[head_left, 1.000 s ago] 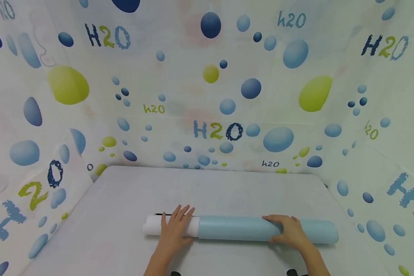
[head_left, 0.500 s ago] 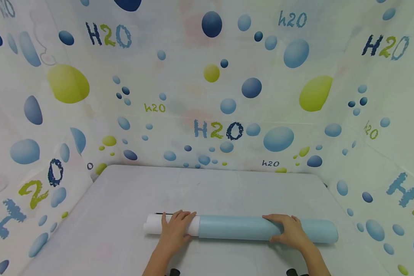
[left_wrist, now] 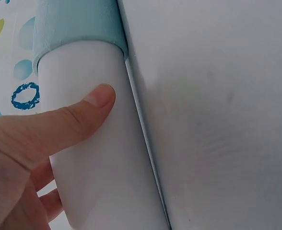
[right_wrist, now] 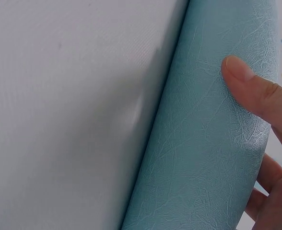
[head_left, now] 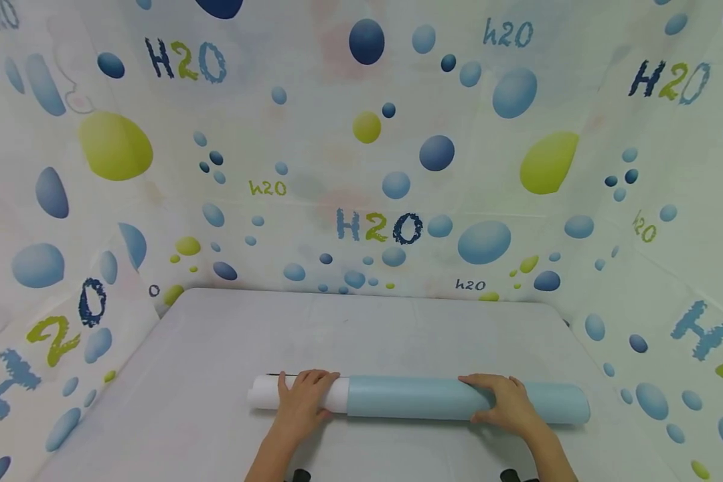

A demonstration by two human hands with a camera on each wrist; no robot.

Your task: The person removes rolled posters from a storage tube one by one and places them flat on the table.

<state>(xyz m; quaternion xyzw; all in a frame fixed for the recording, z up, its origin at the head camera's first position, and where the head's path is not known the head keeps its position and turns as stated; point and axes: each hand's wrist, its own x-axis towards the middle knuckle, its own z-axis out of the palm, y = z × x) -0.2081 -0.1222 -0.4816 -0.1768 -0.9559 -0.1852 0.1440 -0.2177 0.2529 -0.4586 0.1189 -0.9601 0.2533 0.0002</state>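
A long roll lies across the white table in the head view. Its right part is a light-blue, leather-grained roll (head_left: 410, 398), and a smooth white roll (head_left: 336, 396) extends from its left end. My left hand (head_left: 300, 405) grips the white part near the seam, fingers over the far side; in the left wrist view the thumb lies along the white roll (left_wrist: 98, 182). Farther right, my right hand (head_left: 509, 405) holds the blue part. In the right wrist view its thumb presses the wrinkled blue surface (right_wrist: 193, 153), with the other fingers partly hidden behind.
The white tabletop (head_left: 361, 335) extends behind and in front of the roll. A patterned cloth (head_left: 361, 167) with H2O lettering and coloured spots surrounds it. A thin dark edge (head_left: 272, 374) shows behind the white end. Small black objects (head_left: 509, 475) poke in at the bottom.
My left fingers, spread and raised over the white roll a second ago, have come down and bent over it. My right hand keeps its hold, and the roll has hardly moved.
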